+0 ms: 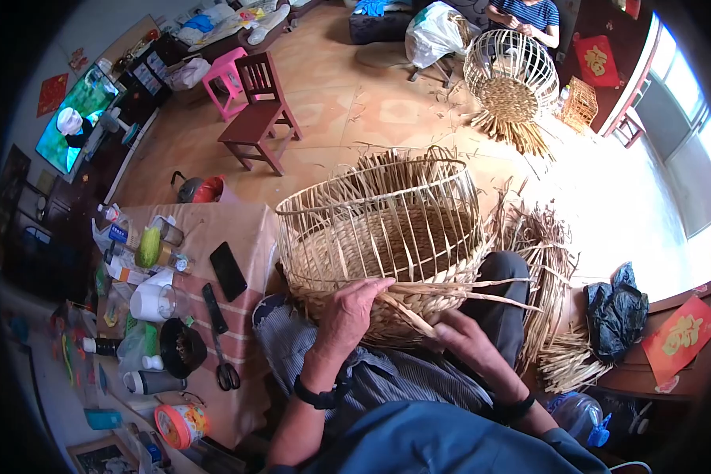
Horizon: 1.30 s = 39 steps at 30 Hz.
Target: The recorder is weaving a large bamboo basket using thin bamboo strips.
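One strand (409, 313), pinched by the right hand (468, 340) and gripped under the left hand (354, 310) against the basket (395, 237) at the lap's (499, 316) knee edge, could split if tugged unevenly, slackening the weave.

Blk phone (228, 272) on tbl (241, 223) (cluttered left side); brn chair (254, 122) nr pink stool (225, 73).

It's a home living room — television (73, 126), sofa (381, 28).
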{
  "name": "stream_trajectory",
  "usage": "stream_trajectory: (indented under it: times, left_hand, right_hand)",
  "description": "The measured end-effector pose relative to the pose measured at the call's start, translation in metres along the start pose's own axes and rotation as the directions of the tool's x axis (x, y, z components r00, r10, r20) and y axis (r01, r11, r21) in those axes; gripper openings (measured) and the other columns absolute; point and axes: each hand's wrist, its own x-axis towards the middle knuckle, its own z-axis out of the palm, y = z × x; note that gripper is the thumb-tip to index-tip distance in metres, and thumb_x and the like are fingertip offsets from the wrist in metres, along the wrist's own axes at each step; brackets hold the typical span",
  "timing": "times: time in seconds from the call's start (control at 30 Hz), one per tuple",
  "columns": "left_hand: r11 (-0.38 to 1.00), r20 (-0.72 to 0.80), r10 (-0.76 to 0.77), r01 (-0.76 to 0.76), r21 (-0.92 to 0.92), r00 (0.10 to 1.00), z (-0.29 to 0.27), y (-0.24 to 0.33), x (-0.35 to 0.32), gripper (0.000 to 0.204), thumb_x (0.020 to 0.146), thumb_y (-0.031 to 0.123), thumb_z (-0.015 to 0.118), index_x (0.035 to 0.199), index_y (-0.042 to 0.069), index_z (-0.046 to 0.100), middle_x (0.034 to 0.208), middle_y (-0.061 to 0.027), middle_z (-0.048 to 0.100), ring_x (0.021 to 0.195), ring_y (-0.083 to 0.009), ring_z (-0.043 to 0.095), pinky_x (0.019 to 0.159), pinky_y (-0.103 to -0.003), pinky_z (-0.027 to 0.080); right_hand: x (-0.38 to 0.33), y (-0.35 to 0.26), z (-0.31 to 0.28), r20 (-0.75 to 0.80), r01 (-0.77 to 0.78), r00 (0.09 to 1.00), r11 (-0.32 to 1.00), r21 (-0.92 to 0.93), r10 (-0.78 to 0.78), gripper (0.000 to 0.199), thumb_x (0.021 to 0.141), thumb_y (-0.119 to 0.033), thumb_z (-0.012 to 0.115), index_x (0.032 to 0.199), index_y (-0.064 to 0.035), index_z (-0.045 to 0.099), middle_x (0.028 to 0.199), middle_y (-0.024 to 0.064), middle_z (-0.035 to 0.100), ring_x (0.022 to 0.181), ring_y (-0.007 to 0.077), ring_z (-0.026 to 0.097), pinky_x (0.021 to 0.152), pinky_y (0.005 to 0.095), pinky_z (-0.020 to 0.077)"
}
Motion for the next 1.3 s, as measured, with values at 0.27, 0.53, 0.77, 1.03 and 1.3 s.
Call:
stream_trajectory:
  times: [0.27,0.53,0.77,1.03,1.3]
  left_hand:
    - [0.991,0.059,-0.06,0.066,-0.113,0.996,-0.002,-0.012,0.005,0.026,0.101,0.004,0.056,0.119,0.004,0.075,0.111,-0.0179,0.076,0.104,-0.0307,0.074,0.089,-0.035,0.058]
    - [0.989,0.026,0.124,-0.125,0.072,0.992,-0.001,-0.005,-0.003,0.028,0.098,0.009,0.063,0.124,0.006,0.073,0.113,-0.0173,0.075,0.105,-0.0334,0.074,0.09,-0.038,0.058]
    - [0.998,-0.044,-0.062,0.061,-0.024,0.997,0.014,-0.004,0.003,0.031,0.085,0.009,0.081,0.115,0.005,0.075,0.106,-0.016,0.077,0.097,-0.0297,0.075,0.084,-0.036,0.06]
    - [0.961,-0.087,-0.225,0.206,-0.184,0.971,0.02,-0.025,-0.012,0.027,0.086,0.017,0.082,0.111,0.008,0.077,0.097,-0.0103,0.079,0.087,-0.0218,0.077,0.076,-0.033,0.059]
    - [0.978,-0.028,-0.206,0.205,-0.029,0.978,0.016,-0.004,-0.002,0.022,0.086,0.011,0.076,0.108,0.015,0.076,0.096,-0.0105,0.077,0.09,-0.0281,0.076,0.076,-0.038,0.059]
  right_hand:
    - [0.007,-0.029,0.055,0.15,0.127,0.985,0.947,-0.294,-0.085,0.032,0.109,-0.036,0.058,0.1,-0.0045,0.06,0.078,-0.0032,0.052,0.065,0.0051,0.045,0.055,0.025,0.0376]
    - [0.01,-0.094,0.045,0.154,-0.238,0.963,0.964,0.114,0.22,0.036,0.112,-0.038,0.049,0.1,-0.0068,0.06,0.064,-0.0091,0.038,0.052,0.0029,0.034,0.047,0.022,0.0248]
    - [0.048,-0.076,0.003,-0.188,0.274,0.94,0.958,-0.082,-0.285,0.036,0.108,-0.035,0.057,0.1,-0.0011,0.067,0.087,0.009,0.066,0.081,0.0212,0.063,0.073,0.0346,0.0505]
    - [0.04,-0.033,0.026,0.267,0.43,0.772,0.165,-0.888,-0.577,0.022,0.082,-0.022,0.077,0.096,-0.0089,0.066,0.088,0.0136,0.061,0.088,0.0352,0.062,0.077,0.0484,0.0522]
    - [0.058,-0.068,0.055,0.008,0.452,0.874,0.806,-0.383,-0.486,0.018,0.092,-0.013,0.079,0.095,0.0003,0.066,0.092,0.0054,0.066,0.075,0.0159,0.061,0.063,0.0321,0.0481]
